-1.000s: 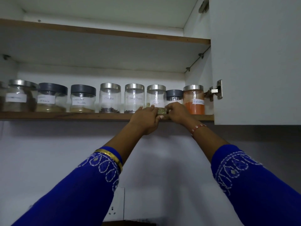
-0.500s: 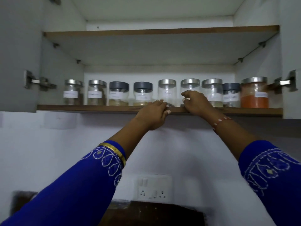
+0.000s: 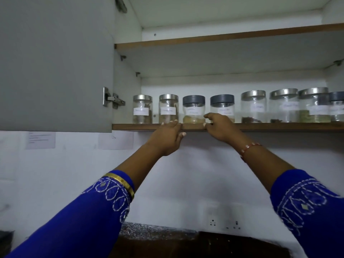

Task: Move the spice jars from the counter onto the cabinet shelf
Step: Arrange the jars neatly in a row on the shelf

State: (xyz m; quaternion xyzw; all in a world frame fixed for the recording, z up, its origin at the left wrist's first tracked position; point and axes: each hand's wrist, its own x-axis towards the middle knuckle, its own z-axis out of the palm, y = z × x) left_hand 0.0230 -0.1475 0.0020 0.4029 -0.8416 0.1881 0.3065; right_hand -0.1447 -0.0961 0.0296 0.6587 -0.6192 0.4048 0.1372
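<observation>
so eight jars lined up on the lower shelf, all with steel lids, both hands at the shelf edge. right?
Not all steel. In the head view the third jar, the fourth jar and the cut-off eighth jar have dark grey lids; the other five are steel. The rest holds: eight jars on the lower shelf, with left hand and right hand at its edge.

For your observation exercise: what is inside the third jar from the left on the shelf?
The third jar, grey-lidded, holds a shallow layer of yellowish powder; above it is clear glass. The right hand covers its lower right edge.

Eight spice jars (image 3: 193,109): five steel-lidded, three grey-lidded; two hands (image 3: 168,138).
</observation>
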